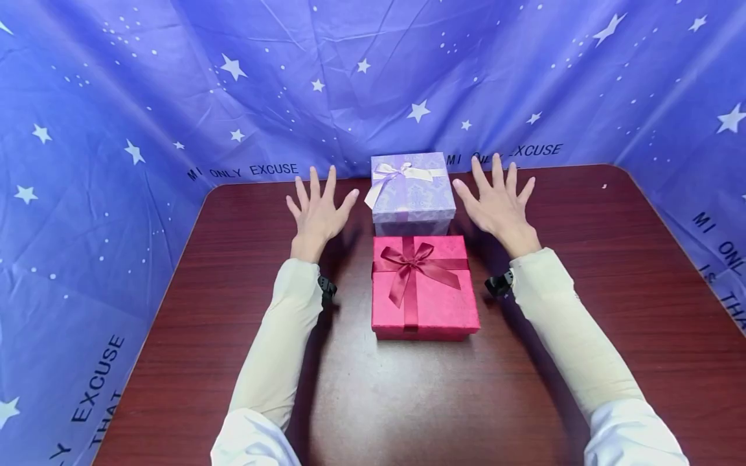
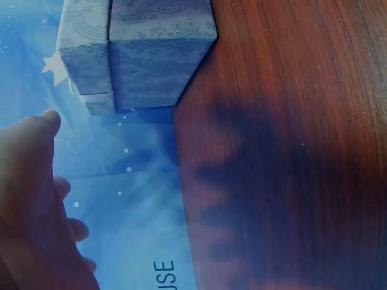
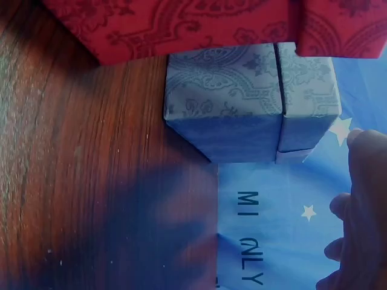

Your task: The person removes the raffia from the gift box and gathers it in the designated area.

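A lavender gift box (image 1: 412, 197) with a pale ribbon bow stands at the far edge of the table. Right in front of it sits a red gift box (image 1: 434, 301), its lid tied with a dark red bow. My left hand (image 1: 317, 212) is held out to the left of the lavender box, fingers spread and nothing in it. To that box's right, my right hand (image 1: 500, 206) is spread the same way and holds nothing. Both hands cast shadows on the wood in the wrist views. Each lid is on its box.
The dark wooden table (image 1: 233, 272) carries both boxes along its middle. A blue cloth (image 1: 280, 84) with white stars and printed words hangs behind the table and at both sides. Black wrist cameras sit on both forearms, the right one (image 1: 499, 283) near the red box.
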Available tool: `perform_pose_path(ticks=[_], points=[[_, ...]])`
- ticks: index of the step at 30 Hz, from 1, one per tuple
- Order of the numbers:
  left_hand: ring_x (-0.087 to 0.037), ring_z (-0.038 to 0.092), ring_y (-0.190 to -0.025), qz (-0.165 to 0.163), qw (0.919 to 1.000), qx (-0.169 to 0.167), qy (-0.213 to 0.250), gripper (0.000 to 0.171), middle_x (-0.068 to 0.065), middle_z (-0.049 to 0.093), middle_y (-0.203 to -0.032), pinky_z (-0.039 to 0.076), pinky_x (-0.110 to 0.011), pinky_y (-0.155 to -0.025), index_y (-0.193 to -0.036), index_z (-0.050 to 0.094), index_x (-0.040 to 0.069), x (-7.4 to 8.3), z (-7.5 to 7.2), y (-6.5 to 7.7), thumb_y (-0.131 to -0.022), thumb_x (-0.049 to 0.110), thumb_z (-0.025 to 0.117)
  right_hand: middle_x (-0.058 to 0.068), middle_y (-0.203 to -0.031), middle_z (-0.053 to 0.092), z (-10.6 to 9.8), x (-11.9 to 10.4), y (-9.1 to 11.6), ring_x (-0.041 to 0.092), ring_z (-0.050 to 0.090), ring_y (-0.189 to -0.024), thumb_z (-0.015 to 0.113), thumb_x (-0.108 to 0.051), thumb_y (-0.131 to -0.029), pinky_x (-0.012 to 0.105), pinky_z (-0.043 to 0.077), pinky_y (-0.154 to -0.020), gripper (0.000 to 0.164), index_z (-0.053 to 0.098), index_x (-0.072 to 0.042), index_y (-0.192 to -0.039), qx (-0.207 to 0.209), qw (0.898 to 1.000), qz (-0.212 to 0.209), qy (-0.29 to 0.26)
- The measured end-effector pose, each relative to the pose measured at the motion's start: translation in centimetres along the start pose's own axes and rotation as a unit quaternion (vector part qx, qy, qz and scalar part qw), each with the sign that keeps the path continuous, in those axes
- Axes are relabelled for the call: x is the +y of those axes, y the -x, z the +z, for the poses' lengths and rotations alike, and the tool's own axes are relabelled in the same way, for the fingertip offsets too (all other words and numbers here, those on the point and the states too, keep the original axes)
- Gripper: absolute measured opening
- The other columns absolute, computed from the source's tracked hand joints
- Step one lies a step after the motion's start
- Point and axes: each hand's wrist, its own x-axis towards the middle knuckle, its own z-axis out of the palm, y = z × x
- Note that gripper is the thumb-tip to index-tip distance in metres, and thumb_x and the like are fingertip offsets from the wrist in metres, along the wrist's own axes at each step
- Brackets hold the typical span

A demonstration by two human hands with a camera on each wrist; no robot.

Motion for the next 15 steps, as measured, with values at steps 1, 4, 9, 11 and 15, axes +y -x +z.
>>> perform_pose_path(ticks=[1, 4, 9, 11, 15], points=[[-0.035, -0.021, -0.144, -0.001, 0.9999, -0.006, 0.014, 0.073, -0.007, -0.008, -0.161, -0.006, -0.065, -0.113, -0.152, 0.0, 0.038, 0.1, 0.0, -0.2, -0.092, 0.07, 0.025, 0.009, -0.159, -0.018, 0.0, 0.0, 0.0, 0.04, -0.022, -0.142, 0.012, -0.073, -0.091, 0.071, -0.018, -0.105, 0.075, -0.002, -0.033, -0.153, 0.002, 1.0, -0.001, -0.009], [-0.035, 0.002, -0.148, 0.003, 0.9957, -0.02, 0.091, 0.066, -0.011, 0.013, -0.16, 0.007, -0.058, -0.118, -0.154, 0.013, 0.028, 0.4, 0.0, -0.7, -0.098, 0.059, 0.029, 0.012, -0.161, -0.004, 0.2, -0.2, -0.3, 0.042, -0.006, -0.146, 0.02, -0.069, -0.094, 0.07, -0.006, -0.11, 0.075, 0.005, -0.028, -0.154, 0.014, 0.998, -0.006, -0.063], [-0.032, 0.047, -0.13, -0.026, 0.9333, -0.077, 0.35, 0.048, -0.021, 0.05, -0.138, 0.036, -0.043, -0.112, -0.143, 0.04, 0.005, 1.2, 0.1, -1.4, -0.103, 0.032, 0.039, 0.017, -0.153, 0.03, 0.4, -0.8, -1.2, 0.036, 0.025, -0.142, 0.037, -0.056, -0.097, 0.053, 0.02, -0.116, 0.07, 0.028, -0.011, -0.15, 0.029, 0.982, -0.015, -0.188], [-0.033, 0.054, -0.121, -0.058, 0.8841, -0.107, 0.451, 0.044, -0.022, 0.056, -0.129, 0.043, -0.043, -0.107, -0.139, 0.044, 0.0, 1.5, 0.2, -1.5, -0.103, 0.025, 0.044, 0.017, -0.147, 0.041, 0.5, -1.0, -1.5, 0.032, 0.037, -0.137, 0.042, -0.052, -0.097, 0.046, 0.028, -0.114, 0.066, 0.036, -0.008, -0.146, 0.022, 0.974, -0.009, -0.227], [-0.023, 0.061, -0.096, -0.09, 0.8311, -0.146, 0.529, 0.04, -0.013, 0.059, -0.109, 0.047, -0.042, -0.102, -0.134, 0.045, -0.003, 2.2, 0.7, -1.7, -0.101, 0.017, 0.049, 0.017, -0.129, 0.055, 0.7, -1.3, -1.8, 0.022, 0.058, -0.111, 0.047, -0.039, -0.099, 0.04, 0.045, -0.102, 0.055, 0.043, -0.002, -0.14, -0.024, 0.944, 0.012, -0.329]])
